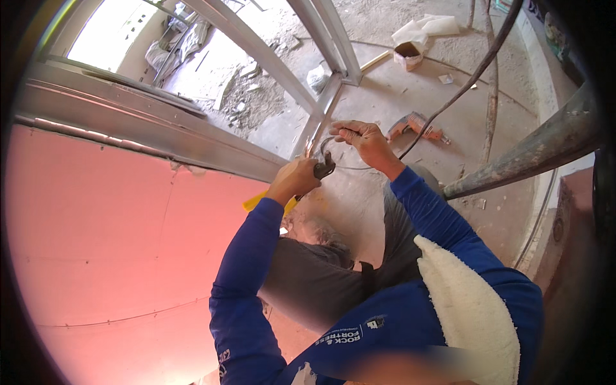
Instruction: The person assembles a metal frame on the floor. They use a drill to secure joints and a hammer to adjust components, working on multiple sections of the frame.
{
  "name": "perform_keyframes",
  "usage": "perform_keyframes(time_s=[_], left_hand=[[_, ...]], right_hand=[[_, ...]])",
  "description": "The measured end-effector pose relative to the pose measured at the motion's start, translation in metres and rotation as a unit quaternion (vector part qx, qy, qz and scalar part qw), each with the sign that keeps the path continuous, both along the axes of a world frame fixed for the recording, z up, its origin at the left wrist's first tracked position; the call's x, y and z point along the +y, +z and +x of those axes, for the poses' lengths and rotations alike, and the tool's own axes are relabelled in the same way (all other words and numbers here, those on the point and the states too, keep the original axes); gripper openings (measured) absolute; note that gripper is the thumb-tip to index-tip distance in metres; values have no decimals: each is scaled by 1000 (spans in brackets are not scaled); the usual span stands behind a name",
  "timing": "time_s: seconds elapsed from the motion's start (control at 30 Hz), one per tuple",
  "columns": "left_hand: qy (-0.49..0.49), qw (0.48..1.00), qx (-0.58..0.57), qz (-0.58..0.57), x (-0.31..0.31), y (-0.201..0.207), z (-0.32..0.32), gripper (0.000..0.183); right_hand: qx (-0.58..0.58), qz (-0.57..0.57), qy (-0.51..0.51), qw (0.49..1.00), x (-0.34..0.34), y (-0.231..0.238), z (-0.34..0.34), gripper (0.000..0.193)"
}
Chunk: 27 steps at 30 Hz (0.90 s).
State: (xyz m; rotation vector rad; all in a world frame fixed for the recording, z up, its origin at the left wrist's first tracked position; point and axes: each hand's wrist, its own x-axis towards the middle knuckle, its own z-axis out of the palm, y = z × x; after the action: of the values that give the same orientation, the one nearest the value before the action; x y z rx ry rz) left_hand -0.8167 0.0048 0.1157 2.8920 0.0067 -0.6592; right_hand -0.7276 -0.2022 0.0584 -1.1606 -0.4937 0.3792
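Observation:
My left hand [295,181] is closed round a hand tool with yellow handles [255,201] and a dark head [325,166], which looks like pliers or snips. The head points away from the pink board, towards the metal floor track. Just to the right, my right hand [367,142] is raised with thumb and fingers pinched together. Beside those fingertips a thin dark strand [323,146] curves down towards the tool. What lies between the fingertips is too small to make out. Beyond my right hand, an orange power drill [416,127] rests on the floor.
Metal studs [256,54] rise from the floor track [309,138], with a pink board [115,237] at the left. A thick dark cable [465,86] runs past the drill. On the right slants a grey pole [526,144]. An opened box [408,56] and rubble lie farther off.

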Motion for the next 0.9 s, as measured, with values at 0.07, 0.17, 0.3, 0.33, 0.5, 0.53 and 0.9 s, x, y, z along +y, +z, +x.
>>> perform_keyframes(time_s=[0.07,0.17,0.3,0.33,0.5,0.53,0.9], left_hand=[[6,1000,20,0,-4,5,-5,41],[14,999,38,-4,-9,7,-8,45],[8,1000,23,-3,-11,4,-8,44],[10,1000,21,-1,-11,3,-8,44],[-4,1000,12,-9,-12,1,-9,43],[-3,1000,12,-6,-12,2,-10,43],[6,1000,9,-6,-16,11,-14,38]], right_hand=[[6,9,24,1000,6,2,-9,21],[81,12,65,995,14,2,-21,18],[126,59,80,987,16,-1,-25,18],[130,62,80,986,16,-2,-25,18],[132,65,93,985,16,-2,-24,17],[130,65,97,985,15,-1,-24,17],[103,20,119,987,11,3,-18,19]])
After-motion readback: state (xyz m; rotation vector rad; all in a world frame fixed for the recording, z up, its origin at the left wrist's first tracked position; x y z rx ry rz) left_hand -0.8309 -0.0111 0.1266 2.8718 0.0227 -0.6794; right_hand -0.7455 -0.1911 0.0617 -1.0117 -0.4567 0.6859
